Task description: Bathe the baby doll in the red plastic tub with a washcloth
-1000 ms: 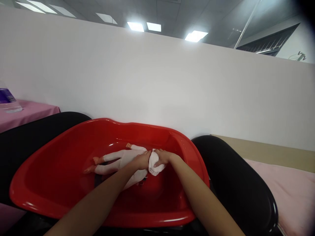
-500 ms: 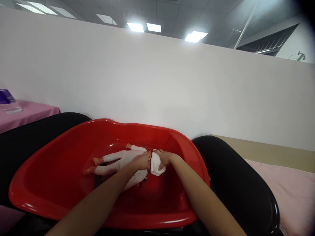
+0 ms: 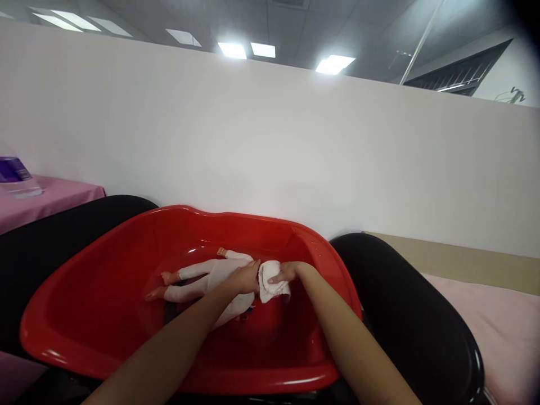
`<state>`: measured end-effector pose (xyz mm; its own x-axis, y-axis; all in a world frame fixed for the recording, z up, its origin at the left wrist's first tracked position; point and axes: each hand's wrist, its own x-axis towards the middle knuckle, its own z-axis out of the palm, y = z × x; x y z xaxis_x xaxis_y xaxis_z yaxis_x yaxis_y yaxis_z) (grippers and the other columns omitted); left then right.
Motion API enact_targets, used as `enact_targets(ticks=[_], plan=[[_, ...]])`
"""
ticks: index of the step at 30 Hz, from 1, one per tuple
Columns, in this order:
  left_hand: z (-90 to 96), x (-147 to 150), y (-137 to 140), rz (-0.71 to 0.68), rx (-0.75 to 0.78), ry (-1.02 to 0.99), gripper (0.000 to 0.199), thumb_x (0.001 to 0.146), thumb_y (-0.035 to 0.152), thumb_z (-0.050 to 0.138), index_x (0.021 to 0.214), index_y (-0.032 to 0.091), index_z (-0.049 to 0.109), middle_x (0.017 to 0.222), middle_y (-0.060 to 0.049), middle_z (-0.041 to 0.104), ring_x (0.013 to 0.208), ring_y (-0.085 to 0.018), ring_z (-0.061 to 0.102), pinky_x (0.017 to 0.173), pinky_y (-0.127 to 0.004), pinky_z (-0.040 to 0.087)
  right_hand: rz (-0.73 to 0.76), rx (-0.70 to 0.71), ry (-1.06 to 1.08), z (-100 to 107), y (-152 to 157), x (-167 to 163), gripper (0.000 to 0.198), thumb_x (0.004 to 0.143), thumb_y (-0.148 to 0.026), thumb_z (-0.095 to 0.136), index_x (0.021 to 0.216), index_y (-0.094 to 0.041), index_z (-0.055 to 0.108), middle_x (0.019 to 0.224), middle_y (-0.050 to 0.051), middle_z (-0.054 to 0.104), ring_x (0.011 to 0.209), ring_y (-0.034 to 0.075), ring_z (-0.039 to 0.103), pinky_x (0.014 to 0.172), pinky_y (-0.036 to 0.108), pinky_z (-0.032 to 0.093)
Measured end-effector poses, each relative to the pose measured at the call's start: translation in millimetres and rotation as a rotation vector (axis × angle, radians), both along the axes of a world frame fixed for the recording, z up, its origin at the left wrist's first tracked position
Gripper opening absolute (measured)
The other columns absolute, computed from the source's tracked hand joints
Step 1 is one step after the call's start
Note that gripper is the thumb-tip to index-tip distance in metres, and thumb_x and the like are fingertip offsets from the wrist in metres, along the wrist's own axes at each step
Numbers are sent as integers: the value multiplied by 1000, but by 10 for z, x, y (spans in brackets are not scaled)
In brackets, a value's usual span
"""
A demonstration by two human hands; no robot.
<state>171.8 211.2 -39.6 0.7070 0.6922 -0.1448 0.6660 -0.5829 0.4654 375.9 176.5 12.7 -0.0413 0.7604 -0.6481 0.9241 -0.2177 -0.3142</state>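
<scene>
A doll (image 3: 219,274) in white clothes lies in the red basin (image 3: 105,247), feet toward the left and head end toward the right. My left hand (image 3: 246,278) is closed on the doll near its neck, fingers curled and partly hidden. A white cloth (image 3: 269,284) covers the head end, so the doll's head is hidden. My right hand (image 3: 289,272) holds the cloth at its right side, fingers lying over its upper face and the lower edge hanging loose. Under the doll's body shows something dark that I cannot make out.
Black padded rests (image 3: 405,304) flank the basin on the right and left. Behind it rises a white partition (image 3: 270,135). At the left a clear bottle with a purple label (image 3: 16,174) stands on a pink cloth (image 3: 67,197); pink bedding (image 3: 481,315) lies at the right.
The white cloth was more bunched under my right hand and now lies flatter and wider. My right hand has shifted slightly right. My left hand stays at the doll's neck.
</scene>
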Motion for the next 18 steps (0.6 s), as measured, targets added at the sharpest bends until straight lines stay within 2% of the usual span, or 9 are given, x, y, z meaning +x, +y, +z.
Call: enact_targets(ticks=[4,8,12,15,18], plan=[[-25,1,15,-4,4,12,99,72,48,67,155,12,29,159,-21,34,135,-44,46,109,-50,41,35,-117,-18,-47,8,83,93,59,-80,73,122,-12,68,127,16,68,116,34,65,105,44,49],[-62,-5,56,0,-21,14,107,65,57,73,154,17,29,161,-18,32,139,-43,41,111,-48,40,37,-184,-2,-110,4,125,84,63,-77,73,117,-13,70,127,15,68,117,33,65,105,43,49],[-75,-11,85,17,-35,12,106,63,56,75,153,21,31,160,-17,34,134,-40,48,107,-45,44,82,-191,2,-92,-9,32,67,64,-67,80,105,-14,74,121,13,71,118,32,64,105,41,49],[-80,-20,97,8,-16,9,100,67,53,74,153,21,33,161,-17,33,138,-41,44,110,-47,42,42,-172,196,-60,-37,-74,59,71,-64,77,101,-14,73,110,12,74,111,28,67,101,39,52],[-67,-35,98,-18,-15,-21,95,70,53,73,153,23,36,161,-14,33,138,-42,44,110,-49,42,-52,-161,444,-53,-68,-143,57,78,-62,72,107,-13,70,104,11,75,98,23,71,88,35,58]])
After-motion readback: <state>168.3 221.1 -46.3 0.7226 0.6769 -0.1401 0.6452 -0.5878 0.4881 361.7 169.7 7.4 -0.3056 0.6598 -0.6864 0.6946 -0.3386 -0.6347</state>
